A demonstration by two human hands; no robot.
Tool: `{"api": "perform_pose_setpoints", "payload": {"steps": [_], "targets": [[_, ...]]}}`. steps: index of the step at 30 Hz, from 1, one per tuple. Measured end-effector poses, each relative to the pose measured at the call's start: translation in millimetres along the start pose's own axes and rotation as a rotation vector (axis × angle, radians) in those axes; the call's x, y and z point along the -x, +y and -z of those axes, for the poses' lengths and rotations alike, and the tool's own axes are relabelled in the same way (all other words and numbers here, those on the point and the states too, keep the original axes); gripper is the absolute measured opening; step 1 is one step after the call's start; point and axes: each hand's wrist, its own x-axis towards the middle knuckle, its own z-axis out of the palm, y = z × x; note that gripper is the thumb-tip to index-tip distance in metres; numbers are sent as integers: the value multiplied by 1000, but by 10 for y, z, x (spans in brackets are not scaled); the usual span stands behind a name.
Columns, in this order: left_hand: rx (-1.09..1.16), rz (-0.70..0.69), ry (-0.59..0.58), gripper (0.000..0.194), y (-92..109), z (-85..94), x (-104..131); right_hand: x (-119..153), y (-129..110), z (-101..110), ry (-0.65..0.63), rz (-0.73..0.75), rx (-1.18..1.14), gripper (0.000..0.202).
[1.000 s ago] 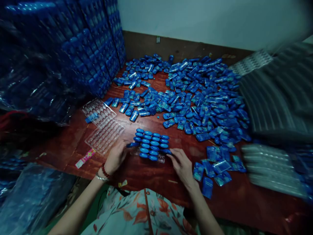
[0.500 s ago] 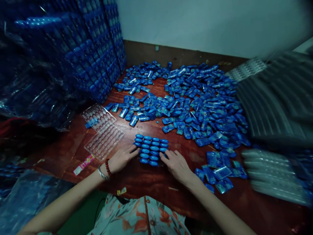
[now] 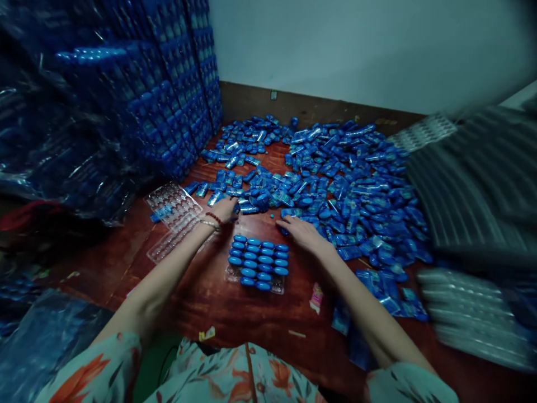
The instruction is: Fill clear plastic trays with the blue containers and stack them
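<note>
My left hand point(image 3: 224, 211) reaches forward to the near edge of a heap of small blue packets point(image 3: 352, 196). Its fingers are bent around a blue packet, partly hidden. At the heap's near side, my right hand point(image 3: 302, 232) has its thumb and fingers closed on another blue packet point(image 3: 286, 230), of which only a little shows. Between my forearms lies a clear blister tray point(image 3: 278, 284) with rows of blue oval pieces point(image 3: 264, 259) on it. Its left and right near corners hold none.
Clear moulded trays point(image 3: 172, 204) lie on the left of the wooden table point(image 3: 193, 305). Tall plastic-wrapped blue stacks point(image 3: 168, 106) stand behind them. On the right are stacked clear trays point(image 3: 465, 308). A pink wrapper point(image 3: 316, 298) lies near my right forearm.
Both hands have left the sides of the blister tray and moved forward to the packets. The filled rows stay in place, and a pink wrapper by my right forearm now shows.
</note>
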Motion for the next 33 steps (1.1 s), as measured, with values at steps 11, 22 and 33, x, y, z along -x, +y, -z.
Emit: {"api": "perform_pose_setpoints", "payload": {"steps": [11, 22, 33], "targets": [[506, -63, 492, 16, -214, -259, 1005, 1146, -120, -435, 622, -298, -617, 23], [603, -150, 545, 18, 122, -888, 1872, 1305, -873, -683, 649, -99, -715, 22], [-62, -449, 62, 40, 231, -586, 1702, 1111, -926, -256, 242, 159, -2, 33]]}}
